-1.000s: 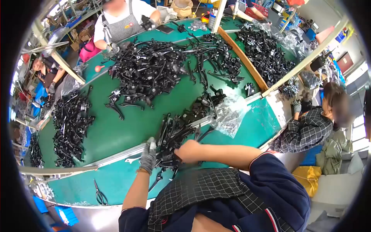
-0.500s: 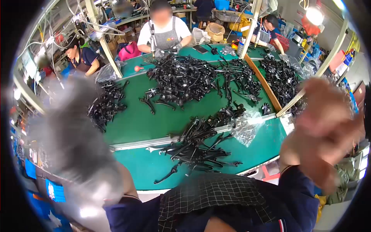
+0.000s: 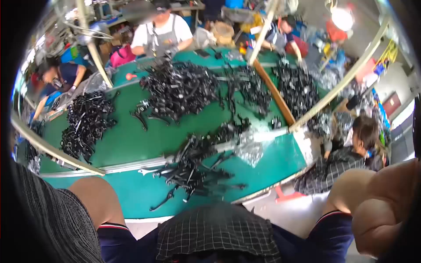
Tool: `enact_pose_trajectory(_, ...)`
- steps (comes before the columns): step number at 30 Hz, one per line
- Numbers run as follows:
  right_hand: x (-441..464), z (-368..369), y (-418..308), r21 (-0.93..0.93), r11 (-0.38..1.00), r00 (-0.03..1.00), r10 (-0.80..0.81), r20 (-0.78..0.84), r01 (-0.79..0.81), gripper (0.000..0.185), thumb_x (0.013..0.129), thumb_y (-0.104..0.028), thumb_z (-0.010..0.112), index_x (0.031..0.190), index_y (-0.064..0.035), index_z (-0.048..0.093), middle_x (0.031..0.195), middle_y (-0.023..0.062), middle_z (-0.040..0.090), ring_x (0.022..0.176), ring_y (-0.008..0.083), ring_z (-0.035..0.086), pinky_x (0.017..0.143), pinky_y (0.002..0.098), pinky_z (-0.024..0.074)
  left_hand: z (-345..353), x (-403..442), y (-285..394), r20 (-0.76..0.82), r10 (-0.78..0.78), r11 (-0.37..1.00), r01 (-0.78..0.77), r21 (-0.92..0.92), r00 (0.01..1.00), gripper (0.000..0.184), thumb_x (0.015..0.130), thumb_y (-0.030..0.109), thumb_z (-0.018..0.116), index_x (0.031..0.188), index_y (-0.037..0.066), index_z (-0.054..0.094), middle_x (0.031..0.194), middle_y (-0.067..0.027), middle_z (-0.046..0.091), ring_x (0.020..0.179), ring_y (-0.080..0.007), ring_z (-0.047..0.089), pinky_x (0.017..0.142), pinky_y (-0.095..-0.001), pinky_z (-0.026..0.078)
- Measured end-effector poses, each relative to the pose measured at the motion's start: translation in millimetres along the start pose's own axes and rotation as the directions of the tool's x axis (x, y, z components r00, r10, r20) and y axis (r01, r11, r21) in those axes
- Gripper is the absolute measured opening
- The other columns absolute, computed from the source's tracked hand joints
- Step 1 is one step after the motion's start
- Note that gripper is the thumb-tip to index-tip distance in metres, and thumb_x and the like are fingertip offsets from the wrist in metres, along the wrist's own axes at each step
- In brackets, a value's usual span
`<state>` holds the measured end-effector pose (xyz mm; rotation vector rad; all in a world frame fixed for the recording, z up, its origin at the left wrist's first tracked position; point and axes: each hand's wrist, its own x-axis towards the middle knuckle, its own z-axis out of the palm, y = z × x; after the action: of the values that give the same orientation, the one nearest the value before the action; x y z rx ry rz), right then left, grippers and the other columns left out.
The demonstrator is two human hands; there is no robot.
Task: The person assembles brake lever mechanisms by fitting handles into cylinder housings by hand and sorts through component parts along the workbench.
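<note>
My left hand (image 3: 48, 215), in a dark grey knitted glove, is raised very close to the camera at the lower left. Its fingers lie outside the picture. At the right edge my right hand (image 3: 381, 219) is bare and equally close, cut off by the frame, with its fingers not clearly visible. Nothing can be seen held in either one. Between my arms, a loose pile of black metal levers (image 3: 190, 175), resembling brake levers, lies at the near side of the green worktable (image 3: 280, 158). A crumpled clear plastic bag (image 3: 252, 149) touches the pile's right side.
Larger heaps of black levers (image 3: 180, 87) and small black parts (image 3: 87, 122) cover the table farther off. A wooden divider (image 3: 274, 92) and pale posts (image 3: 342, 98) cross the area. Several people work around it, one person (image 3: 337, 162) low at the right.
Both hands have come closer to the camera and out toward the lower side edges. The view has shifted, so the table appears farther left, and a person now shows at the right.
</note>
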<state>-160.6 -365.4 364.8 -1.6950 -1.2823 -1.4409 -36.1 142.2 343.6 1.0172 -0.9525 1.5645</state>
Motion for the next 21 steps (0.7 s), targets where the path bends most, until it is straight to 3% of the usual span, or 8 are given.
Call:
enact_pose_trajectory(7, -46.0, -53.3, 39.9, -0.292, 0.956, 0.994, -0.012, -0.106, -0.02, 0.038, 0.086, -0.032, 0.046, 0.122, -0.0191, 0.04, 0.09, 0.0038, 0.053, 0.077, 0.023, 0.05, 0.065, 0.0412, 0.0416, 100.7, -36.4, -37.5, 0.152, 0.016, 0.999, -0.023, 0.043, 0.988, 0.049, 0.09, 0.04, 0.048, 0.126, 0.007, 0.046, 0.113, -0.0073, 0.056, 0.104, -0.017, 0.051, 0.092, -0.0328, 0.04)
enact_pose_trajectory(10, -19.5, 101.5, 125.0, -0.372, 0.927, 0.982, -0.119, -0.149, 0.056, 0.037, 0.089, -0.032, 0.043, 0.124, -0.0214, 0.037, 0.091, 0.004, 0.051, 0.079, 0.0229, 0.049, 0.066, 0.0417, 0.0412, 152.9, -55.4, -64.8, 0.178, 0.082, 0.992, -0.099, 0.084, 0.98, 0.048, 0.091, 0.041, 0.048, 0.125, 0.008, 0.047, 0.112, -0.006, 0.057, 0.104, -0.0157, 0.05, 0.091, -0.0316, 0.04)
enact_pose_trajectory(11, -25.8, 97.9, 139.6, -0.397, 0.915, 0.975, -0.147, -0.163, 0.072, 0.037, 0.09, -0.033, 0.042, 0.125, -0.0221, 0.037, 0.092, 0.004, 0.051, 0.079, 0.0229, 0.049, 0.066, 0.0419, 0.0411, 152.3, -70.7, -74.1, 0.321, -0.122, 0.992, 0.103, 0.075, 0.939, 0.043, 0.087, 0.034, 0.052, 0.116, 0.002, 0.05, 0.106, -0.0112, 0.058, 0.099, -0.0227, 0.053, 0.089, -0.0391, 0.042)
enact_pose_trajectory(14, -105.3, 124.2, 179.1, -0.191, 0.978, 0.991, 0.056, -0.12, -0.079, 0.069, 0.074, -0.026, 0.071, 0.131, -0.0265, 0.033, 0.098, 0.0021, 0.052, 0.073, 0.021, 0.053, 0.065, 0.0393, 0.049, 181.4, -136.9, -90.1, 0.547, -0.639, 0.764, 0.528, 0.371, 0.54, 0.028, 0.075, 0.009, 0.054, 0.102, 0.002, 0.059, 0.099, -0.0122, 0.06, 0.092, -0.0288, 0.056, 0.083, -0.0401, 0.044)
enact_pose_trajectory(17, -156.2, 157.4, 208.7, 0.137, 0.971, 0.961, 0.162, 0.226, -0.196, 0.033, 0.074, -0.017, 0.065, 0.105, -0.0187, 0.056, 0.085, 0.0027, 0.057, 0.072, 0.0221, 0.055, 0.065, 0.037, 0.0494, 172.9, -264.1, -99.0, 0.584, -0.802, 0.542, 0.56, 0.627, 0.123, 0.023, 0.077, 0.012, 0.056, 0.099, 0.004, 0.06, 0.095, -0.0107, 0.061, 0.091, -0.0234, 0.057, 0.082, -0.0339, 0.045)
enact_pose_trajectory(18, -181.7, 169.1, 217.3, 0.131, 0.952, 0.899, 0.206, 0.386, -0.275, 0.032, 0.072, -0.017, 0.066, 0.103, -0.0141, 0.057, 0.087, 0.0033, 0.058, 0.076, 0.0227, 0.056, 0.067, 0.0355, 0.049, 150.7, -316.9, -91.0, 0.621, -0.783, 0.575, 0.355, 0.737, -0.023, 0.024, 0.079, 0.012, 0.058, 0.103, 0.007, 0.059, 0.096, -0.0091, 0.061, 0.087, -0.0261, 0.059, 0.079, -0.0331, 0.047)
enact_pose_trajectory(20, -253.0, 194.4, 246.0, 0.05, 0.901, 0.729, 0.316, 0.607, -0.432, 0.032, 0.067, -0.015, 0.066, 0.098, -0.009, 0.058, 0.088, 0.0052, 0.058, 0.08, 0.025, 0.056, 0.07, 0.0346, 0.0485, 110.9, -379.9, -53.5, 0.263, -0.713, -0.233, 0.573, 0.785, -0.65, 0.029, 0.078, 0.017, 0.06, 0.106, 0.01, 0.058, 0.092, -0.008, 0.062, 0.082, -0.0271, 0.059, 0.078, -0.0326, 0.047)
enact_pose_trajectory(21, -290.6, 205.8, 264.6, -0.019, 0.862, 0.63, 0.386, 0.674, -0.507, 0.032, 0.065, -0.013, 0.066, 0.096, -0.0085, 0.058, 0.088, 0.0065, 0.058, 0.079, 0.0267, 0.056, 0.07, 0.0353, 0.0483, 101.3, -383.4, -38.8, 0.405, -0.744, 0.112, 0.499, 0.859, -0.531, 0.035, 0.076, 0.022, 0.062, 0.109, 0.012, 0.056, 0.098, -0.009, 0.06, 0.087, -0.0279, 0.057, 0.08, -0.0345, 0.046)
